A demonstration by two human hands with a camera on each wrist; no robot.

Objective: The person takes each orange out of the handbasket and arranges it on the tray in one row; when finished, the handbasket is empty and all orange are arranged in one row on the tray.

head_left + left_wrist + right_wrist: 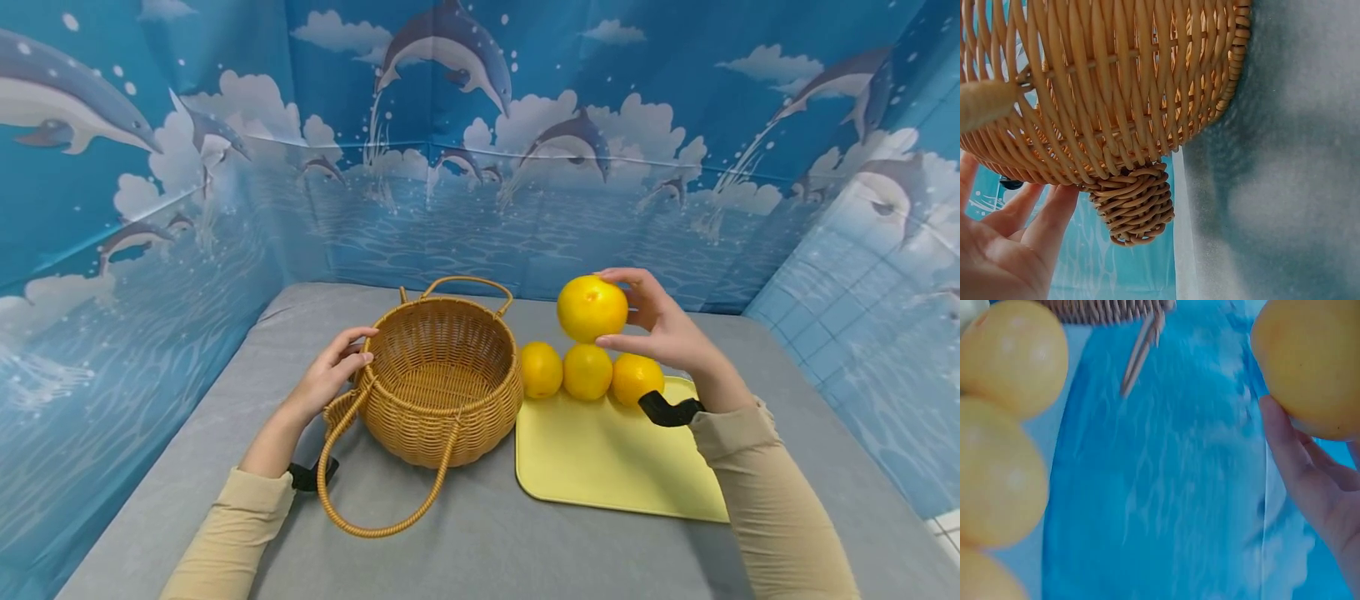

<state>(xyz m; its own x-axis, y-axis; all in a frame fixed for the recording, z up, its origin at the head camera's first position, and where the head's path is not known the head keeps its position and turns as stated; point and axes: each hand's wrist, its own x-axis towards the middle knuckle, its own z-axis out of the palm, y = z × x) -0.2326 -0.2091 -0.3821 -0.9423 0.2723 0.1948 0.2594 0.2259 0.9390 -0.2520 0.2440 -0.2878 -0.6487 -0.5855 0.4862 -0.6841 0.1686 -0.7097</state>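
Observation:
My right hand (660, 325) holds a yellow-orange citrus fruit, an orange (592, 309), between thumb and fingers, raised above a row of three more. In the right wrist view the held orange (1313, 369) shows at the upper right, fingertips against its skin. The row consists of a left orange (541, 370), a middle orange (587, 372) and a right orange (637, 380). To the left, a round wicker basket (442, 433) stands upright, its visible inside bare. My left hand (330, 371) touches the basket's left rim with fairly straight fingers, seen against the weave in the left wrist view.
Below the row lies a yellow tray (600, 458), right of the basket. One basket handle (375, 532) hangs down toward the front; the other handle (468, 279) stands up behind. Grey cloth (480, 550) covers the table, with dolphin-print curtains (450, 217) around it.

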